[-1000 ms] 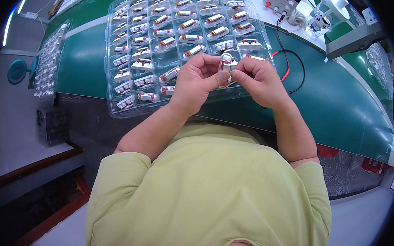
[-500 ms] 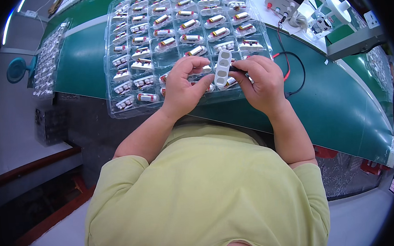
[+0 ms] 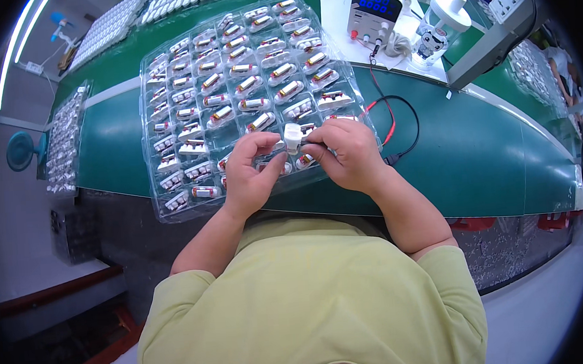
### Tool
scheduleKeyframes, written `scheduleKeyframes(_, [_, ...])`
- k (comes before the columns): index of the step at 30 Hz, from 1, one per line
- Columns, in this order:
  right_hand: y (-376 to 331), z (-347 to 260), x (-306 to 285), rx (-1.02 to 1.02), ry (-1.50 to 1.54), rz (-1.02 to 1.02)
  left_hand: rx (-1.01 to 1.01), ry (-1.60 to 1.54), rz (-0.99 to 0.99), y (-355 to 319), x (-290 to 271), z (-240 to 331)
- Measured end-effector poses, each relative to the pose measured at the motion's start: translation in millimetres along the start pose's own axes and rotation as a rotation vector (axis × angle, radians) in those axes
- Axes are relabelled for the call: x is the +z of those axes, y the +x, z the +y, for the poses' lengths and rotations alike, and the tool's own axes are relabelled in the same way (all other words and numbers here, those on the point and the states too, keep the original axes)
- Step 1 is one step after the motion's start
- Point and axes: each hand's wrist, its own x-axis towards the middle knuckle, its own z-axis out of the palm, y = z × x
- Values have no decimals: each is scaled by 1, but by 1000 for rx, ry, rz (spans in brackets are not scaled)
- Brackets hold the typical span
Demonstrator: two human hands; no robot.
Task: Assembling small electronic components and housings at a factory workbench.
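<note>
A small white plastic casing (image 3: 293,135) is up above the front of the tray, between my two hands. My right hand (image 3: 351,153) pinches it from the right, and a dark bit shows at those fingertips; what that is I cannot make out. My left hand (image 3: 250,174) is curved on the other side, thumb and fingers apart, its tips close to the casing. Beneath both hands lies a clear plastic tray (image 3: 225,138) of many compartments. Most hold white pieces with a small silvery battery and red bits, such as this assembly (image 3: 260,122).
A power supply (image 3: 369,12) with a lit display stands at the back right. Its red lead (image 3: 390,133) and black lead (image 3: 416,117) loop over the green table (image 3: 476,150) near my right wrist. Beside it is a white-lidded jar (image 3: 433,36). Another filled tray (image 3: 68,139) lies far left.
The view has shifted, so tray and hands sit lower and further left. The white casing has turned from its long, recessed face to a short, end-on look. My right hand still holds it.
</note>
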Motion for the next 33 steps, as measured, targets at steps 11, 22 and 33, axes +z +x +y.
scheduleKeyframes(11, [-2, -3, 0, 312, 337, -162, -151, -438, -220, 9, 12, 21])
scheduleKeyframes(22, [-1, -6, -2, 355, 382, -188, -261, -590, -235, 10, 13, 22])
scheduleKeyframes(33, [-6, -1, 8, 274, 263, -138, -258, -436, -207, 6, 5, 17])
